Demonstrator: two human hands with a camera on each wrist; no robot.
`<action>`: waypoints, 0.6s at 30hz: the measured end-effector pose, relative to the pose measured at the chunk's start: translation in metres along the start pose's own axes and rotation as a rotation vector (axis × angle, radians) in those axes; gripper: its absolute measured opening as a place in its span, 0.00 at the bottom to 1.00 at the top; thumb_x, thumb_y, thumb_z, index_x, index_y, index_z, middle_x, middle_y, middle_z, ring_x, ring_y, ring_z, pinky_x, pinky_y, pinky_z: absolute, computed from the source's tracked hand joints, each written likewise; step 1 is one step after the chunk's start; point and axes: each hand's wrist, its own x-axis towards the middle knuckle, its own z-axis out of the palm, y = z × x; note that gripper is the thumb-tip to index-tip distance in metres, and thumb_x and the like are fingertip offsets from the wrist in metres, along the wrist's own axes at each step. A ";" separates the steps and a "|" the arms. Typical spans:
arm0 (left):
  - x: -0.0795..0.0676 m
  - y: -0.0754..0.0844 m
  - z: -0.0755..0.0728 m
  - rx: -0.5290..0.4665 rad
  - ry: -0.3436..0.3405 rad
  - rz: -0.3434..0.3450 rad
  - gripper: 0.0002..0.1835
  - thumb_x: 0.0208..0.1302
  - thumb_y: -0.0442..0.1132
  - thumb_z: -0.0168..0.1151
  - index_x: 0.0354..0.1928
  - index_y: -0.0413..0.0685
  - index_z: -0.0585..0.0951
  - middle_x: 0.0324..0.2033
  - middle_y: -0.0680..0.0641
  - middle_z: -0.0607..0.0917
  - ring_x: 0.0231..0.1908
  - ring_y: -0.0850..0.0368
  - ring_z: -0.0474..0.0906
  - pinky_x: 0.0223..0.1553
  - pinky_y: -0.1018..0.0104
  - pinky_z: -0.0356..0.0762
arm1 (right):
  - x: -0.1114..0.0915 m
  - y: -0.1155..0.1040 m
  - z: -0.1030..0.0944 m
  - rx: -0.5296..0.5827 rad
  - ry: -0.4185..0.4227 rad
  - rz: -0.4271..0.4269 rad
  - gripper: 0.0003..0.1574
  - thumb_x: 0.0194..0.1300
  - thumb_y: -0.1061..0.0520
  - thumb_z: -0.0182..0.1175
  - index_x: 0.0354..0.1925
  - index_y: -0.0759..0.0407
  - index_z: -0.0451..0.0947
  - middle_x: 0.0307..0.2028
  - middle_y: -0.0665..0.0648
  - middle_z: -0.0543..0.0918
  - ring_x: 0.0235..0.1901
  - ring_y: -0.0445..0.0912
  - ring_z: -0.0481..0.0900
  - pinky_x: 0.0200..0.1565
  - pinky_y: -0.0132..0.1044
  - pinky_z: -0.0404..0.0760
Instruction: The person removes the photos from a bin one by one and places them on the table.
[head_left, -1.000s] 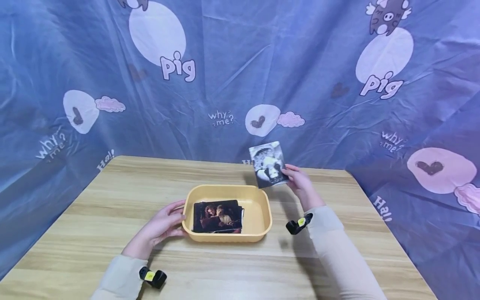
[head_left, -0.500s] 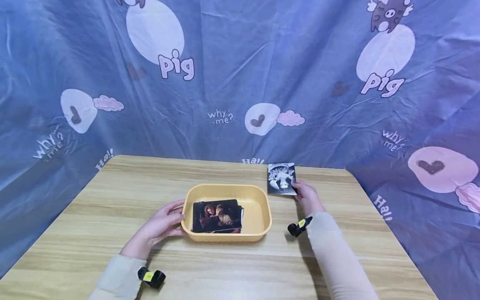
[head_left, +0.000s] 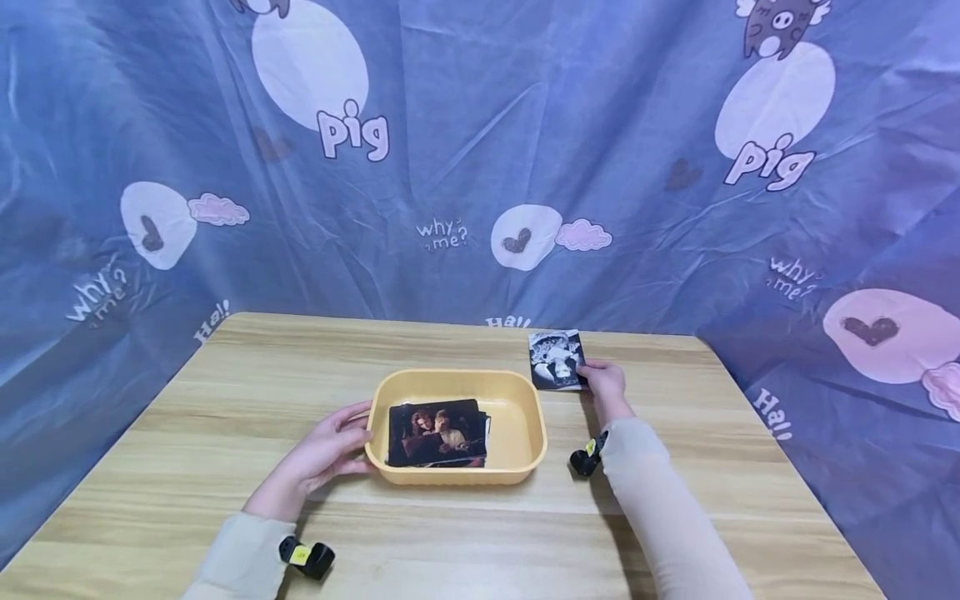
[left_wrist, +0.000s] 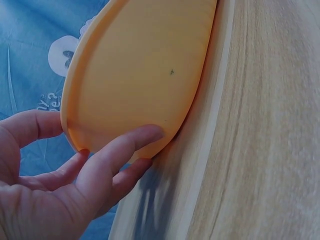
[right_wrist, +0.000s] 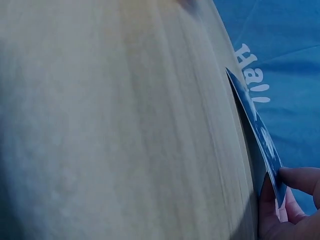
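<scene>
A yellow plastic tray [head_left: 517, 477] stands on the wooden table, with a small stack of photo cards [head_left: 438, 435] lying in its left half. The top card has a dark picture of two people. My left hand [head_left: 330, 446] holds the tray's left end, its fingers spread round the outer wall and rim in the left wrist view. Right of the tray's far corner, my right hand [head_left: 606, 385] pinches a black-and-white photo card [head_left: 553, 358] by its near right corner. In the right wrist view the card [right_wrist: 257, 127] is tilted close over the table, between thumb and fingers.
The light wooden table [head_left: 420, 550] ends at the back against a blue printed curtain [head_left: 450, 167], which also hangs at both sides. Small black cameras [head_left: 307, 557] are strapped to both wrists.
My right hand has brought the black-and-white card down from above the tray's far right corner towards the tabletop, then slightly left. My left hand and the tray have stayed in place.
</scene>
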 end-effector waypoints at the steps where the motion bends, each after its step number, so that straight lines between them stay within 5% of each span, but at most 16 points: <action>1: 0.000 0.000 0.000 0.000 -0.001 0.001 0.39 0.64 0.29 0.50 0.74 0.33 0.45 0.71 0.25 0.49 0.61 0.33 0.71 0.48 0.53 0.86 | 0.000 0.000 0.000 -0.021 0.008 -0.012 0.21 0.60 0.65 0.61 0.51 0.73 0.78 0.51 0.67 0.79 0.44 0.48 0.76 0.40 0.25 0.74; 7: 0.001 -0.001 0.000 0.003 -0.004 0.006 0.39 0.64 0.29 0.50 0.74 0.32 0.45 0.71 0.25 0.50 0.59 0.35 0.73 0.47 0.54 0.87 | -0.003 -0.003 -0.001 -0.098 0.013 -0.050 0.19 0.60 0.63 0.62 0.48 0.73 0.79 0.47 0.66 0.81 0.44 0.52 0.75 0.37 0.29 0.74; 10: 0.002 -0.001 0.000 0.004 -0.005 0.009 0.39 0.64 0.29 0.50 0.74 0.32 0.45 0.71 0.25 0.49 0.59 0.35 0.73 0.47 0.54 0.87 | -0.006 -0.005 -0.003 -0.088 -0.019 -0.046 0.21 0.61 0.62 0.61 0.51 0.74 0.77 0.51 0.69 0.79 0.50 0.56 0.74 0.50 0.38 0.80; 14: 0.002 -0.001 0.001 0.001 0.000 0.008 0.40 0.63 0.30 0.50 0.74 0.33 0.45 0.71 0.25 0.50 0.60 0.35 0.73 0.47 0.54 0.87 | -0.009 -0.012 -0.010 -0.018 -0.098 -0.043 0.30 0.64 0.61 0.59 0.61 0.75 0.69 0.62 0.72 0.70 0.65 0.61 0.65 0.73 0.48 0.64; 18: 0.001 0.000 0.001 0.001 -0.004 0.009 0.40 0.63 0.30 0.50 0.74 0.33 0.45 0.71 0.25 0.50 0.60 0.33 0.71 0.48 0.53 0.86 | -0.016 -0.028 -0.014 0.018 -0.195 -0.086 0.38 0.66 0.57 0.57 0.69 0.70 0.59 0.69 0.71 0.63 0.70 0.61 0.58 0.75 0.47 0.59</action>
